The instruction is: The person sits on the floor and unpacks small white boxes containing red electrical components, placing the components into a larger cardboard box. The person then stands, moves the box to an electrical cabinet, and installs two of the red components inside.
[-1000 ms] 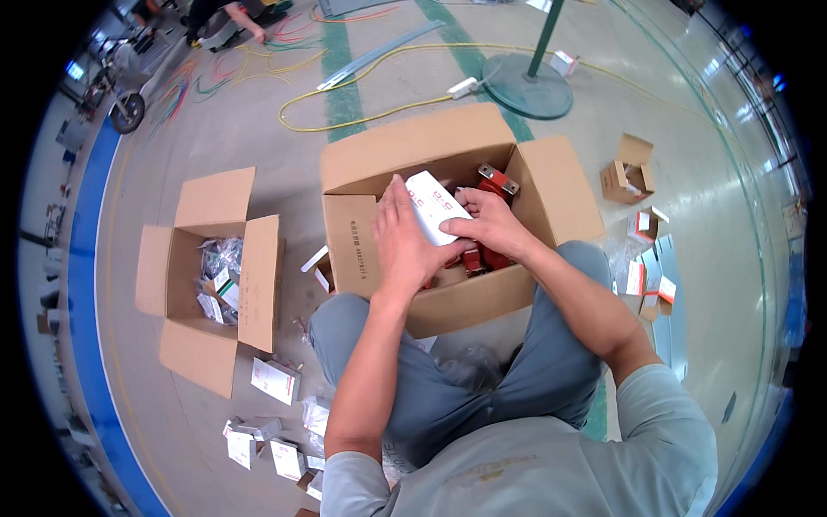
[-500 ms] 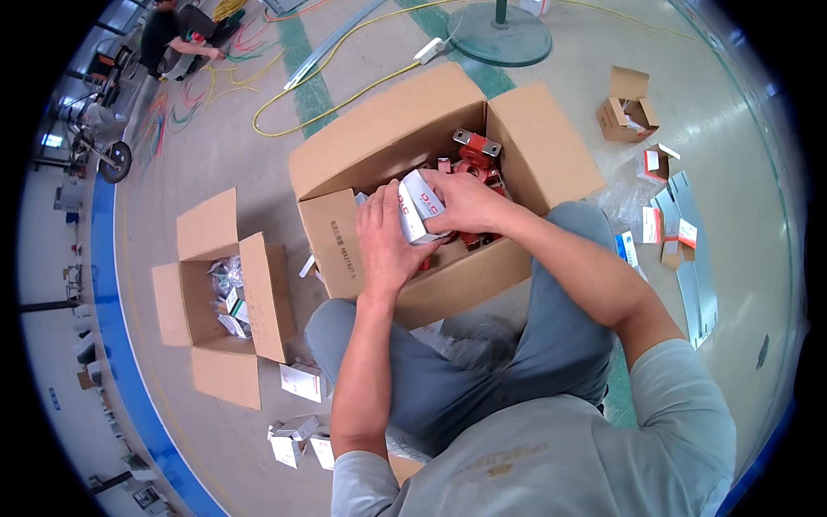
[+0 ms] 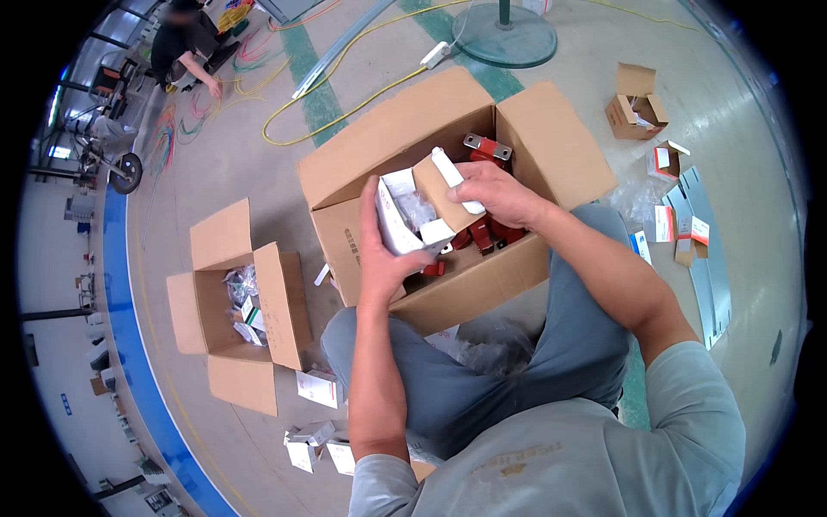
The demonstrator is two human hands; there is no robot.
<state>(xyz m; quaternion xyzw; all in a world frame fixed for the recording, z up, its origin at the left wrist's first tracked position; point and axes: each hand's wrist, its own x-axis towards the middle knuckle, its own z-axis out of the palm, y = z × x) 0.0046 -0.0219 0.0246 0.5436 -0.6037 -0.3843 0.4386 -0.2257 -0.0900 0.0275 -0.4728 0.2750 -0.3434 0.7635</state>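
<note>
Over the large cardboard box (image 3: 465,297) in front of me, my left hand (image 3: 383,250) grips a small white carton (image 3: 398,231) by its side. The carton's top is open, and something in clear plastic (image 3: 416,211) shows inside. My right hand (image 3: 500,194) pinches the raised lid flap (image 3: 454,179), brown inside with a white edge, and holds it back. Inside the large box, below my hands, lie several red parts with metal plates (image 3: 488,146). My hands and the carton hide some of them.
An open cardboard box (image 3: 289,310) with plastic-wrapped items stands at my left, near white cartons (image 3: 319,389). Small open boxes (image 3: 636,116) and grey metal strips (image 3: 702,258) lie at right. Ahead are a yellow cable (image 3: 345,129) and a round stand base (image 3: 504,41). A person (image 3: 189,52) crouches far left.
The white carton was closed between both hands; its lid is now folded open and its inside shows. My right hand has moved right with the flap. The person far left has shifted their arm.
</note>
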